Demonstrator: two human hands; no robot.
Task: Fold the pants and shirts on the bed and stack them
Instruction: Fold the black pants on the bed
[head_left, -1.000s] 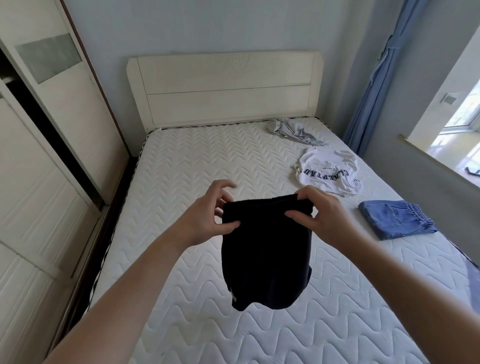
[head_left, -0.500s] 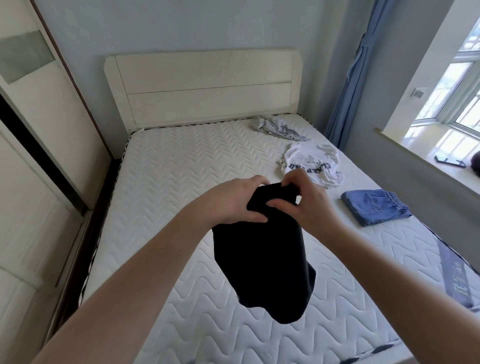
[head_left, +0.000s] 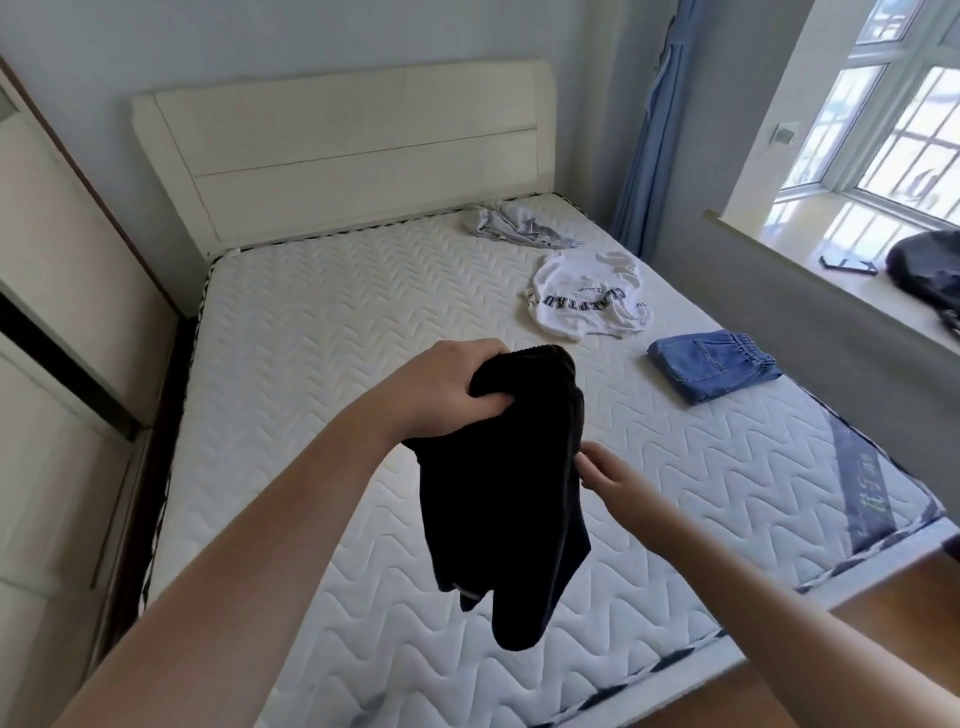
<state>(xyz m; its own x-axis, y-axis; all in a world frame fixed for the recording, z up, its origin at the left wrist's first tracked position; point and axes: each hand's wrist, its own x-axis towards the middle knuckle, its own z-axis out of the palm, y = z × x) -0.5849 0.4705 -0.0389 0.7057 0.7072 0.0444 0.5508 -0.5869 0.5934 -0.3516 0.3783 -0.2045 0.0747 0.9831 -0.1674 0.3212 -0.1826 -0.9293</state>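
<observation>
Head view: the left hand (head_left: 447, 392) is gripping the bunched black garment (head_left: 506, 493) above the bed (head_left: 322, 332), while the right hand (head_left: 608, 475), fingers relaxed, is touching its right edge.

You face a bed with a bare white quilted mattress (head_left: 322, 332) stitched in a zigzag pattern, its cream wooden headboard (head_left: 353, 150) against the far pale grey wall (head_left: 260, 41). On your left runs a cream panelled wardrobe (head_left: 57, 291) with a dark gap between its doors. At the far right corner hangs a blue curtain (head_left: 654, 145). To your right, a white-framed barred window (head_left: 893, 114) lets in bright daylight above a pale stone sill (head_left: 810, 249), where a black bag (head_left: 930, 265) and a small dark flat object (head_left: 847, 265) lie. Near right, brown wooden floor (head_left: 883, 613) shows beyond the mattress corner.
</observation>
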